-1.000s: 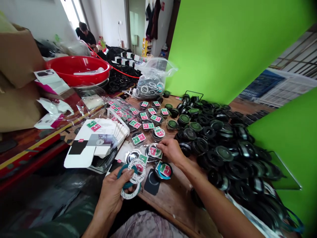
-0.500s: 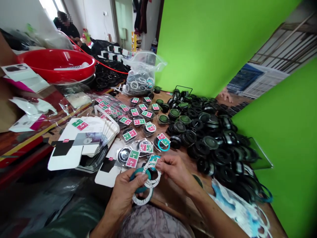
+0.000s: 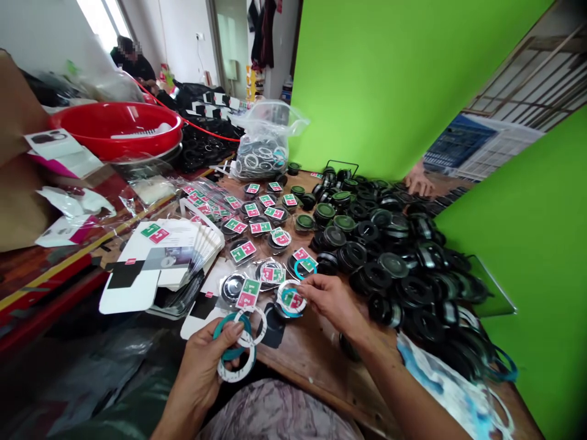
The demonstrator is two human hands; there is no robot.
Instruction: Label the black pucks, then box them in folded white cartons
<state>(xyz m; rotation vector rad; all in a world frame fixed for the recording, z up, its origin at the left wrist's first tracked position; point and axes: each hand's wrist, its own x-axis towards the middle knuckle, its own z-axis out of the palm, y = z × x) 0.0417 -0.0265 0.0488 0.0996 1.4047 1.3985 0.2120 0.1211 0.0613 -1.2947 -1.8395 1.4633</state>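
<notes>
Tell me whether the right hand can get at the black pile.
Probably yes: the right hand lies beside the pile's near edge, nothing between them, though it pinches a labelled ring.

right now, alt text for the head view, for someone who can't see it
A person's left hand holds a fan of thin teal and white rings while the right hand touches a stickered disc on a wooden table. More stickered discs lie beyond, a heap of black round parts to the right.

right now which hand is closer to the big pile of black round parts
Right. The right hand is just left of the pile of black round parts, by its near edge; the left hand is farther left and nearer the body, holding rings.
</notes>
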